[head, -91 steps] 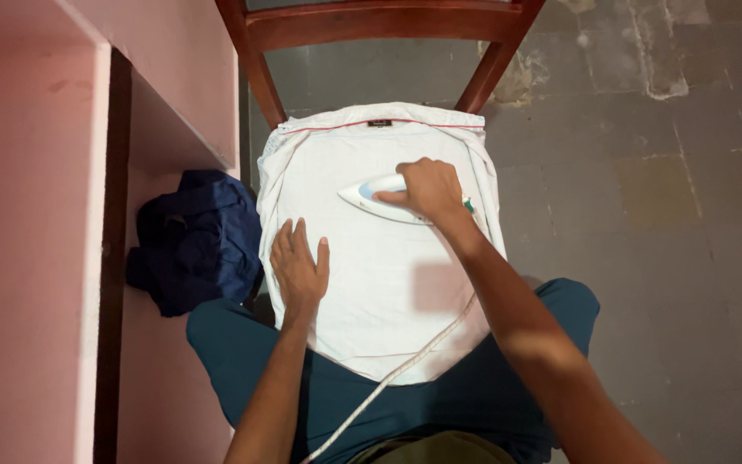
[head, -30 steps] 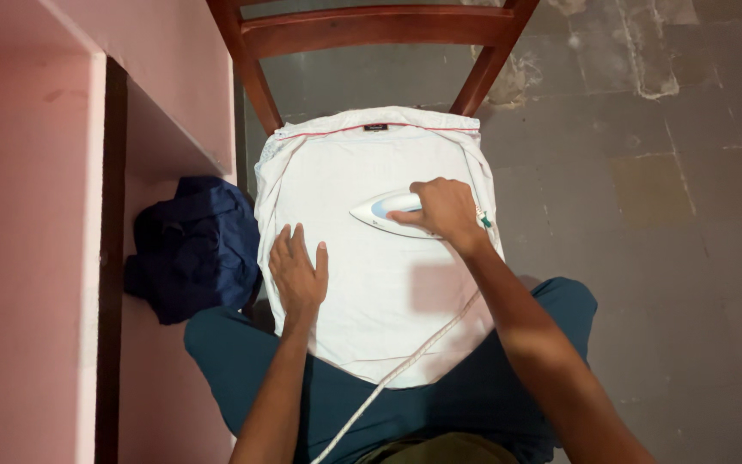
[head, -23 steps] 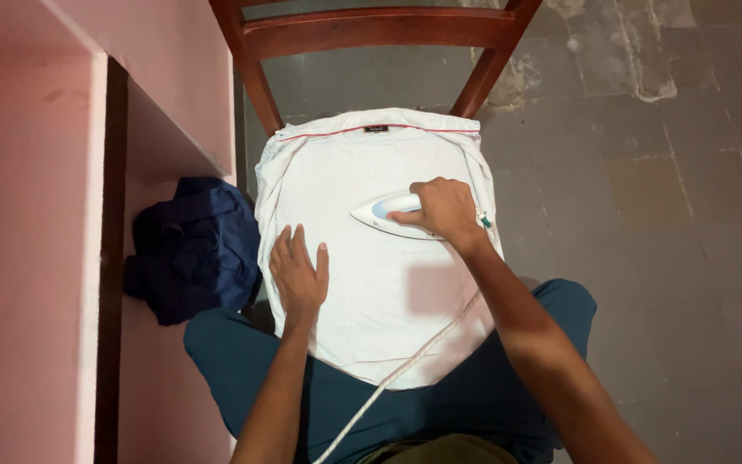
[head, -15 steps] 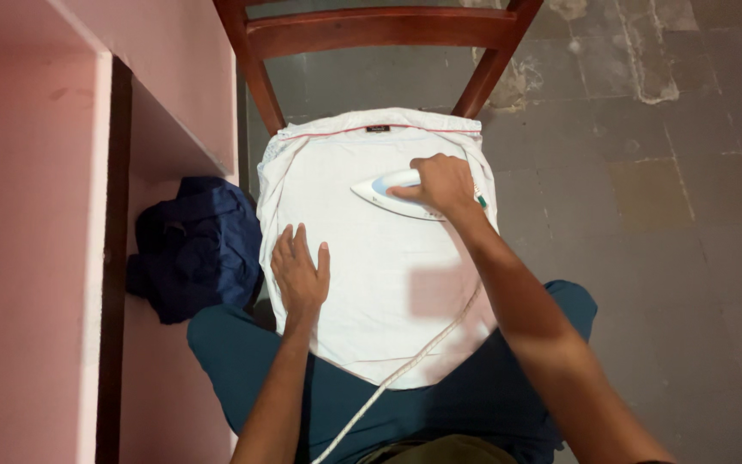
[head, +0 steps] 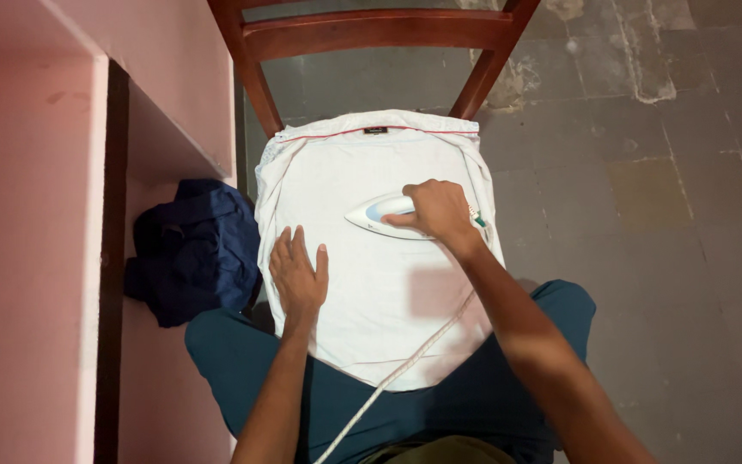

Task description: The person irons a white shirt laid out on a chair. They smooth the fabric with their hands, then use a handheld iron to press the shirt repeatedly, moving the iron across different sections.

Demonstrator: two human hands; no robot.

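On white cloth (head: 371,283): right grip (head: 435,210) around iron (head: 380,215)

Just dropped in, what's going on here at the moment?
A person is ironing a white cloth spread over the seat of a wooden chair. The right hand grips the white and blue iron on the cloth, while the left hand presses flat on it. The iron's cord trails back across the lap. A dark blue garment lies bunched beside the chair.

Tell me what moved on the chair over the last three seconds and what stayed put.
The right hand kept its grip on the iron and slid it back and forth over the white cloth, ending nearer the person than half a second ago. The left hand stayed flat on the cloth; the blue bundle did not move.
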